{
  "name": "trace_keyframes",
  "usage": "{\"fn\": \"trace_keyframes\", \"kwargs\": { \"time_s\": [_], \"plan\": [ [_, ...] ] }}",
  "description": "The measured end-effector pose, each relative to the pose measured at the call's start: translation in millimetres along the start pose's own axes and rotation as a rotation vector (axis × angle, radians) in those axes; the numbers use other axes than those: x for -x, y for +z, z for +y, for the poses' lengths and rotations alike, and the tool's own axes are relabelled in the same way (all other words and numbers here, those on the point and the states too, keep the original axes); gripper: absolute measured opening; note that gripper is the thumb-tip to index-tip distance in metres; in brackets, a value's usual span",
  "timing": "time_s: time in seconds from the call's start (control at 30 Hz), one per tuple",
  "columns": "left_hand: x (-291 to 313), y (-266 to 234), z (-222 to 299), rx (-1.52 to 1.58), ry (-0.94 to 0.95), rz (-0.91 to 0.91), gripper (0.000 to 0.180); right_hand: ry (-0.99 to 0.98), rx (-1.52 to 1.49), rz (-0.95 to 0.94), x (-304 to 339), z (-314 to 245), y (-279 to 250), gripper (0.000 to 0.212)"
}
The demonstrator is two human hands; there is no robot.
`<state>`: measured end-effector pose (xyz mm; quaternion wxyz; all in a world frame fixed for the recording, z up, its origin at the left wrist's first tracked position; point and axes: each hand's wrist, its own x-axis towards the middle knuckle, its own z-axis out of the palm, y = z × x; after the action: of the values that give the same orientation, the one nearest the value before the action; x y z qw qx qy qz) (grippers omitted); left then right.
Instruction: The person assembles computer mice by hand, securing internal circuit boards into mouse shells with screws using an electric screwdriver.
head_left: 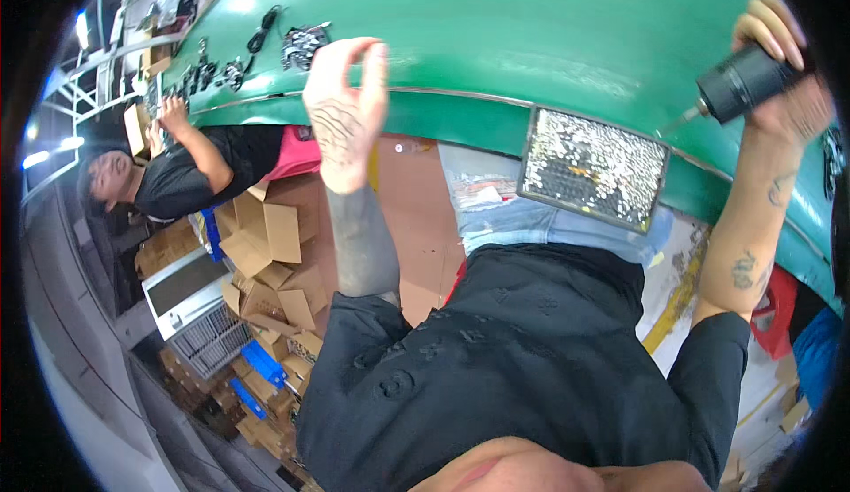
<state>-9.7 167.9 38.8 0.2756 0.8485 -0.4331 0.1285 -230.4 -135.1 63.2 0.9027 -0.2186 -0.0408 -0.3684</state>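
While in right hand (pixel 791 102), screwdriver (pixel 742 85) aslant.

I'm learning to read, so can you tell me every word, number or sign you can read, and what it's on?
No text here is readable.
Black shirt: raised marks, not clear enough to read.
Cardboard boxes: any print is too small and blurred.
Right forearm: tattoo marks, too small to make out.
Black power tool in the right hand: none visible.

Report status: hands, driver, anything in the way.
Left hand raised, no held item visible. Right hand gripping driver, bit angled toward tray. Nothing visibly blocking the driver; dark parts near left hand.
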Motion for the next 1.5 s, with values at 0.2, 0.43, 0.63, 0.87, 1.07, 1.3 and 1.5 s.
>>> {"fn": "trace_keyframes", "kwargs": {
  "time_s": [0.2, 0.43, 0.63, 0.87, 1.07, 1.3, 1.5],
  "plan": [
    [-12, -35, -192, -0.395, -0.167, 0.191, 0.037, 0.308, -0.176, 0.009, -12, -21, -23, 0.073],
    [-29, 19, -171, -0.159, -0.325, 0.087, 0.042, 0.35, 0.166, 0.004, -5, -18, 0, 0.08],
    [-44, 66, -57, 0.139, -0.044, -0.024, 0.038, 0.344, 0.137, -0.014, -1, -22, -14, 0.064],
    [-50, 73, 29, 0.436, 0.228, -0.317, 0.033, 0.256, 0.005, 0.171, -11, -11, -19, 0.063],
    [-51, 79, 43, 0.577, 0.271, -0.382, 0.032, 0.011, 0.413, 0.281, -13, -8, -20, 0.082],
    [-48, 88, 42, 0.621, 0.254, -0.366, 0.03, -0.15, 0.541, -0.092, -32, 51, 21, 0.038],
    [-44, 96, 43, 0.533, 0.228, -0.288, 0.034, -0.105, 0.641, -0.112, -43, 83, 27, 0.037]
  ]
}}
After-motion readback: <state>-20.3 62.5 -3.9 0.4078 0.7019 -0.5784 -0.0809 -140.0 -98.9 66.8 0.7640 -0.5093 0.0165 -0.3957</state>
